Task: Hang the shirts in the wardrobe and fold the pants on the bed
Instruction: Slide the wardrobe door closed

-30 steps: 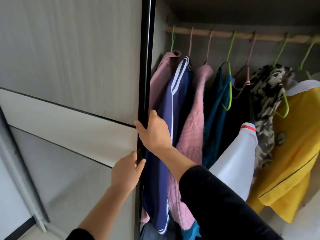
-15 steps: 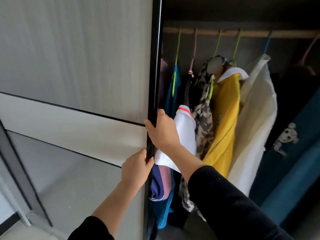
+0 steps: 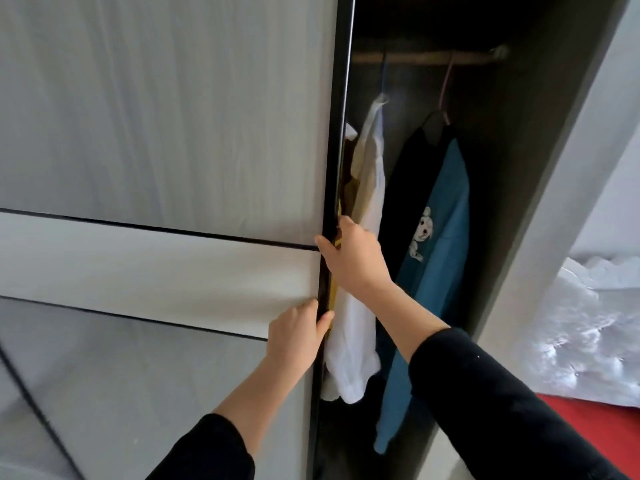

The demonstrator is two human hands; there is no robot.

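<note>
Both left hand and right hand fingers around the door edge, white shirt behind.

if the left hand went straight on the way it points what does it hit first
Probably the right hand, gripping the same black door edge just above the left hand; depth looks about equal.

grey woodgrain sliding door left of the left hand, thin dark seams across it, dark wardrobe side panel right of the right hand, pale wall beyond, crumpled white plastic sheeting on a red surface further right, soft daylight
</note>
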